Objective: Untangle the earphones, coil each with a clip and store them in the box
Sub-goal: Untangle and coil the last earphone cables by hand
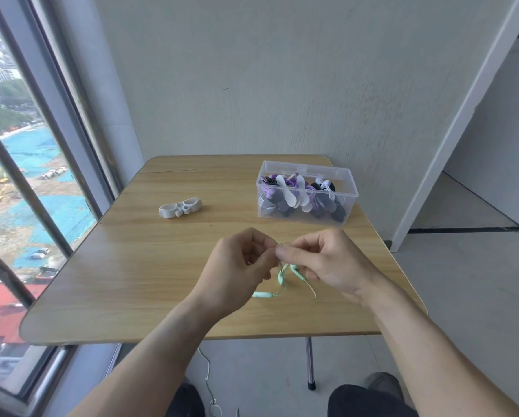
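Both hands' fingers pinching mint earphones (pixel 282 276) mid-table, box (pixel 306 194) near far edge

On the light wooden table with rounded corners (pixel 168 266), the clear rectangular plastic box (pixel 307 196) sits at the far right, holding coiled earphones. The white winged cable clip (pixel 180 207) lies to its left, well apart. Nearer the front edge, the left hand (pixel 237 272) and right hand (pixel 324 261) meet over the mint-green wired earphones (pixel 282 279), which trail onto the tabletop between them.
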`<state>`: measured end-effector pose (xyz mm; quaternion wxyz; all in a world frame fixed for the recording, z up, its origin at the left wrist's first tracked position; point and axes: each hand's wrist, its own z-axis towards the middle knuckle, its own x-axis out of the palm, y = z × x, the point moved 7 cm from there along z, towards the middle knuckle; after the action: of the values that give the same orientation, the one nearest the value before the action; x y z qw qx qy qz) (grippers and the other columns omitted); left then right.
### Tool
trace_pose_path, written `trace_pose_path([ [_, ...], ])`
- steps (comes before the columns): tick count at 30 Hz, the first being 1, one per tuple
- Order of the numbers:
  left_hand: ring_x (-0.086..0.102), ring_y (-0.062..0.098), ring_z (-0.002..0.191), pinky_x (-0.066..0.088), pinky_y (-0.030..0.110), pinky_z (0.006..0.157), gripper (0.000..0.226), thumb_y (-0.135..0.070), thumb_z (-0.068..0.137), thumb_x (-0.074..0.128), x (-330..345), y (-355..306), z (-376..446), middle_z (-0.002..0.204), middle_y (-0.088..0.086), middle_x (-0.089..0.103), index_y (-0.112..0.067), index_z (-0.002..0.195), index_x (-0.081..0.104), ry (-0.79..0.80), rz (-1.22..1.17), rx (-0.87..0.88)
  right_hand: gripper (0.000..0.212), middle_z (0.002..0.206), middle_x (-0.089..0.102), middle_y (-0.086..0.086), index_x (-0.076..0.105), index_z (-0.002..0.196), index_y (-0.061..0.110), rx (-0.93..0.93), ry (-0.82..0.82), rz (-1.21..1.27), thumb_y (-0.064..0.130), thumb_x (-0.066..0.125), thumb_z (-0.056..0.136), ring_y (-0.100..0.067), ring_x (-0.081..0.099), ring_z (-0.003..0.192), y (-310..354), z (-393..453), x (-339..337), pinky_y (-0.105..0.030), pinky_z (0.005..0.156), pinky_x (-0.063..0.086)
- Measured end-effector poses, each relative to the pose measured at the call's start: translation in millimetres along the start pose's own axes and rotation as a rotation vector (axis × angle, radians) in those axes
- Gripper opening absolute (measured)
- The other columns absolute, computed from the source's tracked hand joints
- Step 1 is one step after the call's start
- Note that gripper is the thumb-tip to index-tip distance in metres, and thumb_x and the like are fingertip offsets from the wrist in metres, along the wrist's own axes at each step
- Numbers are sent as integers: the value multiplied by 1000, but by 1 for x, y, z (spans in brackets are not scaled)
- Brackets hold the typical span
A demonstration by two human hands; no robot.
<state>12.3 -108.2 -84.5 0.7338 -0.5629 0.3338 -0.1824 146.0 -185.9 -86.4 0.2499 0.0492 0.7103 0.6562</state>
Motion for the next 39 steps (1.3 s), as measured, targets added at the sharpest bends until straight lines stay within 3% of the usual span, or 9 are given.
trace_pose_path([
  [4, 60, 11, 59, 50, 22, 61, 7, -9, 95, 65, -1, 3, 2, 68, 1, 69, -5, 89, 66, -14, -87, -34, 17, 66, 61, -3, 77, 91, 3, 19, -37, 188, 16, 80, 82, -11, 44, 51, -5, 2, -5, -20, 46, 36],
  [6, 62, 16, 63, 53, 26, 65, 8, -8, 95, 64, 0, 4, 3, 68, 6, 69, -2, 90, 65, -12, -176, -68, 21, 64, 65, -1, 74, 95, 0, 28, 36, 162, 14, 81, 81, -12, 51, 54, -3, -1, -3, -23, 46, 38],
  [9, 65, 20, 67, 55, 28, 65, 7, -6, 96, 62, -1, 7, 3, 73, 12, 70, -1, 91, 62, -26, -342, -122, 32, 82, 74, -8, 72, 98, 7, 5, 88, 107, 18, 87, 71, -17, 64, 68, 0, -5, 3, -25, 50, 46],
  [16, 66, 17, 65, 55, 31, 66, 6, -8, 95, 63, -7, 7, 6, 76, 7, 74, -4, 91, 65, -179, -237, -99, 8, 77, 77, -7, 77, 90, 12, -122, -90, -7, 7, 71, 90, -25, 74, 72, 7, -3, -3, -32, 59, 57],
  [24, 65, 15, 62, 53, 30, 63, 5, -3, 95, 58, -20, 5, 7, 72, 1, 73, -2, 91, 61, -355, -283, -72, 11, 59, 56, -3, 67, 95, 0, -1, -14, 168, 8, 60, 98, -18, 57, 60, 3, 0, 3, -26, 58, 52],
  [27, 62, 12, 59, 50, 23, 58, 5, -3, 93, 58, -34, 1, 3, 68, -1, 71, 1, 93, 62, -502, -292, -15, 16, 58, 46, 3, 66, 93, -1, 67, 48, 211, 14, 63, 97, -11, 37, 53, 3, -2, 4, -23, 42, 33],
  [30, 61, 14, 60, 49, 25, 58, 8, -5, 95, 59, -46, -1, 0, 66, -4, 68, -11, 89, 58, -588, -344, -5, 14, 65, 50, -1, 66, 90, 5, 93, 156, 223, 15, 63, 97, -10, 34, 51, 5, -6, 8, -19, 40, 20],
  [35, 68, 19, 71, 51, 33, 64, 3, -7, 95, 59, -34, 4, 4, 86, 6, 69, -10, 96, 58, -399, -417, -160, 18, 86, 60, -11, 66, 82, 11, 22, 111, 222, 16, 62, 98, -9, 38, 49, 8, -5, 3, -21, 44, 24],
  [39, 67, 21, 69, 52, 35, 65, 27, -7, 91, 69, -19, 0, 5, 87, 6, 67, -10, 115, 57, -192, -391, -127, 18, 83, 56, -9, 64, 85, 10, -18, 72, 273, 15, 57, 101, -10, 28, 49, 12, -5, 0, -25, 47, 18],
])
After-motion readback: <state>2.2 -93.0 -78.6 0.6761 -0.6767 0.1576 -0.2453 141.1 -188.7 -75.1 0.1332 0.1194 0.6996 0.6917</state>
